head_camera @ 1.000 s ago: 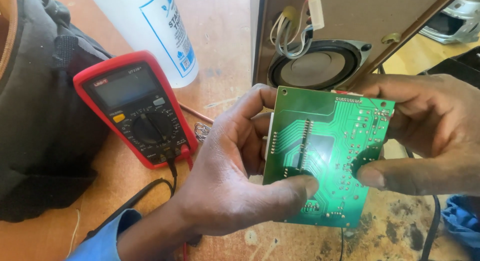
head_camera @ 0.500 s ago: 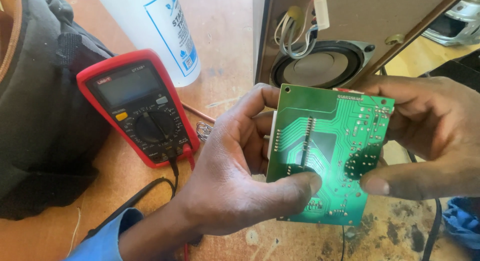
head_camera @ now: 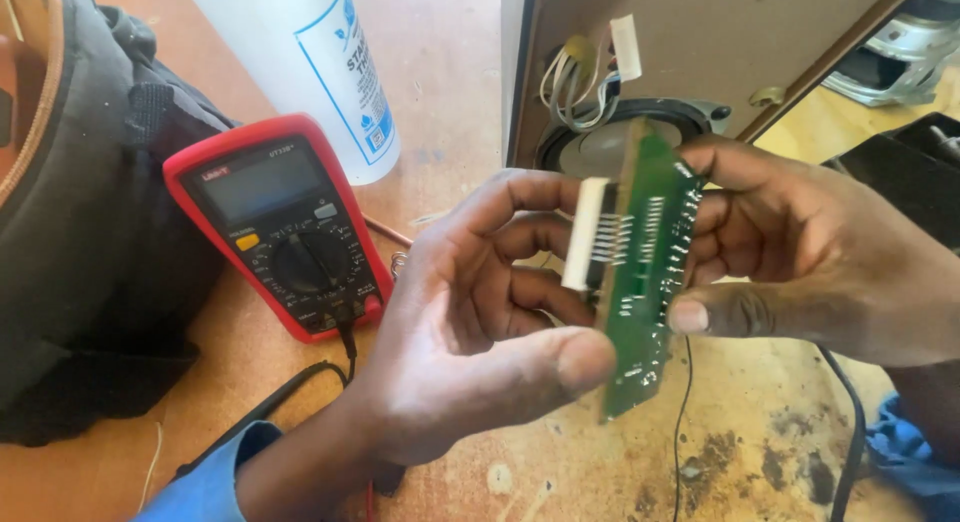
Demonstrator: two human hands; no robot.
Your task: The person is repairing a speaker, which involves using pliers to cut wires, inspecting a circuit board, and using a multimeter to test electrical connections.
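Note:
A green circuit board (head_camera: 648,272) with a white display block on one face is held upright and nearly edge-on between both hands. My left hand (head_camera: 470,332) pinches its lower edge with the thumb, fingers curled behind the white block. From the right, my right hand (head_camera: 810,252) grips the board, thumb on its near face and fingers behind.
A red multimeter (head_camera: 280,227) lies on the worn wooden bench (head_camera: 450,112), its black lead (head_camera: 290,387) running toward me. A white plastic bottle (head_camera: 310,62) stands behind it. A black bag (head_camera: 70,232) fills the left. A speaker cabinet (head_camera: 700,52) with a round driver and wires stands behind the board.
The board has been turned from facing me flat to nearly edge-on, so the white display block now shows. Both hands keep hold of it.

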